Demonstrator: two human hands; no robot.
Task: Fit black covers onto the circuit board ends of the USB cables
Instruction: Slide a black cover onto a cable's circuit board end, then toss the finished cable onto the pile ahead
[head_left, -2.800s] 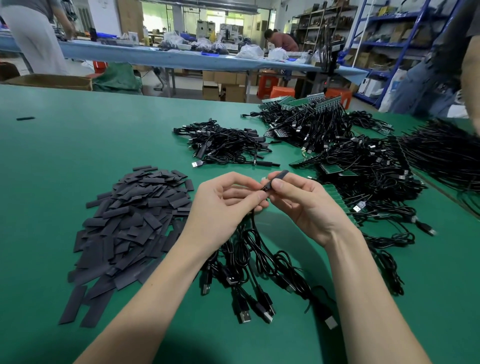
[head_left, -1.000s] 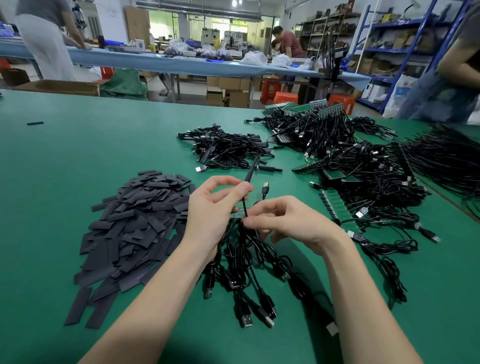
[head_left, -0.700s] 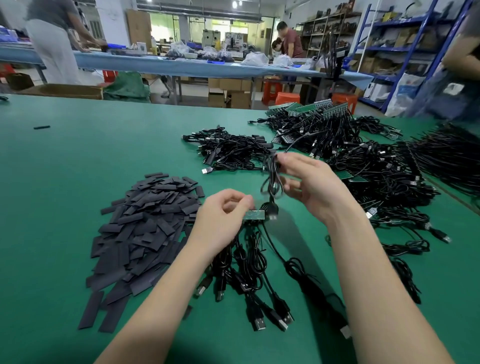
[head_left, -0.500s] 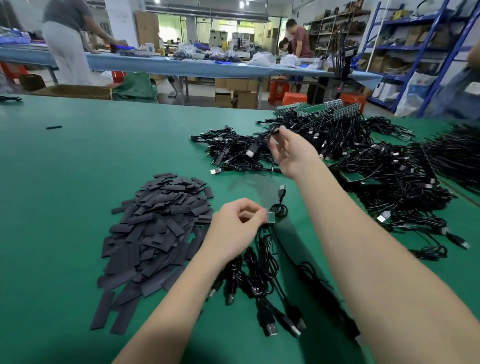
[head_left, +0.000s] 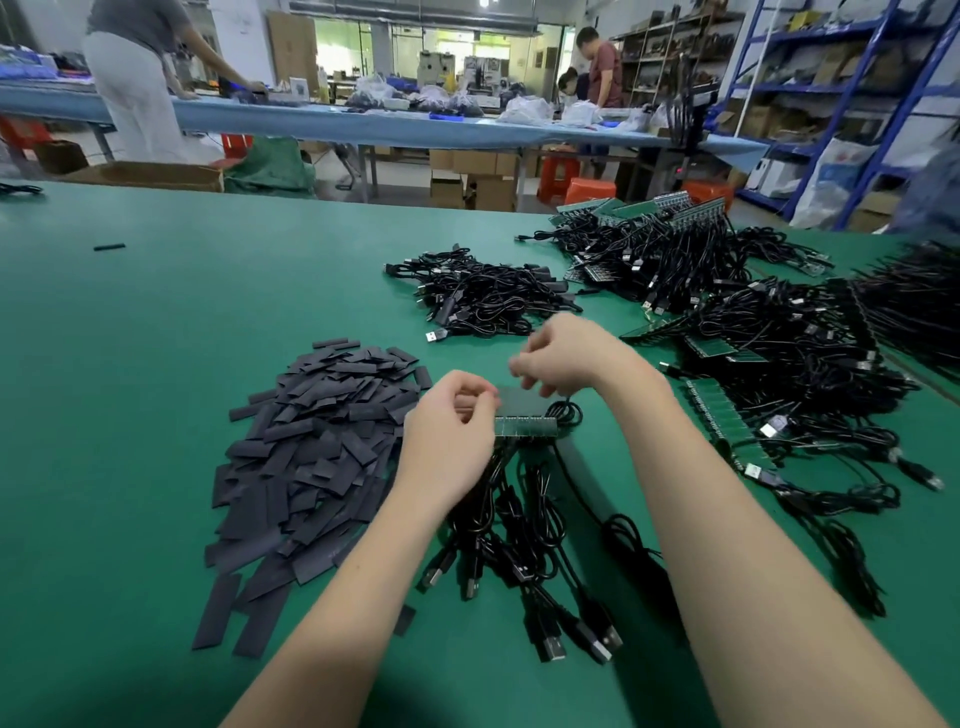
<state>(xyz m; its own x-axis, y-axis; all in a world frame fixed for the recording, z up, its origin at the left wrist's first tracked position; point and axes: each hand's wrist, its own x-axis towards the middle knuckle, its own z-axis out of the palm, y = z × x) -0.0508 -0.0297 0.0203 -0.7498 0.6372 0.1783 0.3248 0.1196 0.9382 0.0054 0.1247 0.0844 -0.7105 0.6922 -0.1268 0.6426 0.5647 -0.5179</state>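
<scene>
My left hand (head_left: 449, 434) pinches the left end of a green circuit board strip (head_left: 525, 418) just above the green table (head_left: 156, 322). Several black USB cables (head_left: 519, 551) hang from the strip's near edge and trail toward me, plugs lying on the table. My right hand (head_left: 569, 356) is blurred, with curled fingers at the strip's far edge; whether it grips the strip is unclear. A heap of flat black covers (head_left: 322, 441) lies left of my left hand.
A pile of loose black cables (head_left: 483, 299) lies beyond my hands. Bigger heaps of cables still on green board strips (head_left: 779, 358) fill the right side. One stray cover (head_left: 109, 247) lies far left. People stand at a blue table (head_left: 363, 127) behind.
My right hand went out to the far cable pile with a cable, let it go there, and has come back to the board strip. My left hand kept hold of the strip.
</scene>
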